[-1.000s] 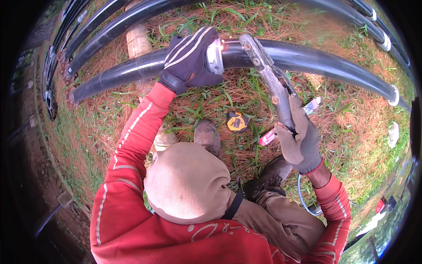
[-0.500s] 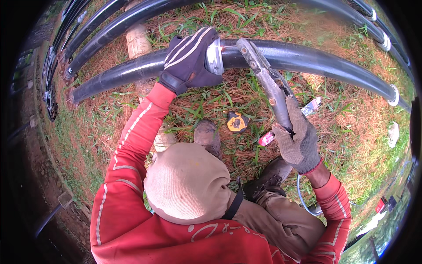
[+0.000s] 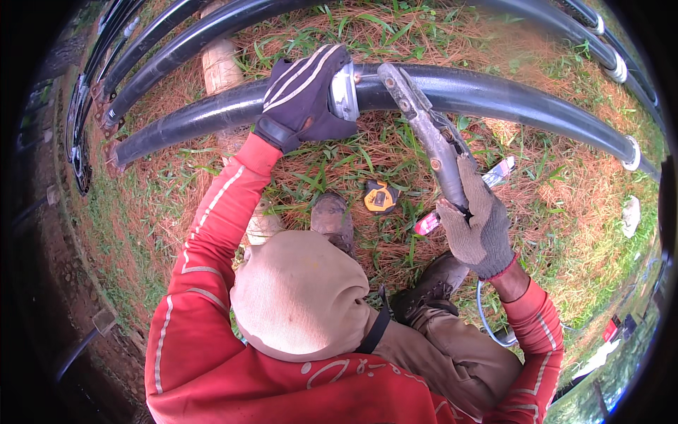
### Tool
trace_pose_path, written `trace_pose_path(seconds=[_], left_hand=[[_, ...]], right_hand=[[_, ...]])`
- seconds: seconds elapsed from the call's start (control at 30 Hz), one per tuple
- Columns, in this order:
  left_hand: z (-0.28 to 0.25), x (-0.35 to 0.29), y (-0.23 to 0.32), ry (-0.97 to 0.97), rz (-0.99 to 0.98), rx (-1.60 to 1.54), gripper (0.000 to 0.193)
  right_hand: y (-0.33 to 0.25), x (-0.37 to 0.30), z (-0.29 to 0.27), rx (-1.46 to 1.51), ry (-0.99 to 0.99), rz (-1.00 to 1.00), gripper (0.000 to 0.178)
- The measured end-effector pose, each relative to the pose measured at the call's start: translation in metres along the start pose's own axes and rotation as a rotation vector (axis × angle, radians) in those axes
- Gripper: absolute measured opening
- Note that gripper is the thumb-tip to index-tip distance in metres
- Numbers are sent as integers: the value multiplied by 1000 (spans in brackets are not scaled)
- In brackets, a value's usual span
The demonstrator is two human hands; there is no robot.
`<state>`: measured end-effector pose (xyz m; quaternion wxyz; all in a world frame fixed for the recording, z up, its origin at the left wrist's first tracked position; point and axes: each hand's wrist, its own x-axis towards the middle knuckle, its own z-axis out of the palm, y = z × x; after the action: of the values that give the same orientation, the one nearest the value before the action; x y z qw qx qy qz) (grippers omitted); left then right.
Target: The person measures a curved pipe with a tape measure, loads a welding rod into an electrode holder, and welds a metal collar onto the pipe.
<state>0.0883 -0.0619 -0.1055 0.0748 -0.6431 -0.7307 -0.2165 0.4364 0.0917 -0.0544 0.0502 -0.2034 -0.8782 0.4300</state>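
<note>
A dark glove with pale stripes covers my left hand (image 3: 305, 97), which is wrapped over a long black pipe (image 3: 487, 92). Right beside its fingers, a shiny silver band (image 3: 344, 93) encircles that pipe. My right hand (image 3: 477, 222), in a grey-brown knit glove, is closed around the near end of a worn, dark grey tool (image 3: 427, 134) with rivets along its length and a narrow strip down one side. Its far end lies over the pipe, right of the band; whether they touch I cannot tell. The exact kind of tool is unclear.
A yellow-and-black tape measure (image 3: 381, 197) lies on the grass before my boots. Under the tool rests a pink-and-white packet (image 3: 428, 222). More black pipes (image 3: 176, 60) run beyond, some with pale bands. A log (image 3: 221, 66) passes beneath the pipes.
The tool's far end has shifted very slightly left, with my right hand keeping its grip. My left hand stays on the pipe by the silver band.
</note>
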Motion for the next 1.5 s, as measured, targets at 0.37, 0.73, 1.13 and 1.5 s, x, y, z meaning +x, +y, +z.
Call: trace_pose_path(seconds=[0.37, 0.73, 1.13, 1.5], left_hand=[[-8, 3, 9, -121, -110, -1, 108], [-6, 1, 8, -153, -143, 9, 115], [-9, -5, 8, -183, -178, 17, 123], [-12, 1, 12, -182, -197, 29, 118]], right_hand=[[0, 0, 1, -28, -6, 21, 73], [3, -1, 0, -22, 58, -36, 71], [4, -3, 3, 9, 17, -7, 73], [5, -2, 4, 19, 40, -29, 73]])
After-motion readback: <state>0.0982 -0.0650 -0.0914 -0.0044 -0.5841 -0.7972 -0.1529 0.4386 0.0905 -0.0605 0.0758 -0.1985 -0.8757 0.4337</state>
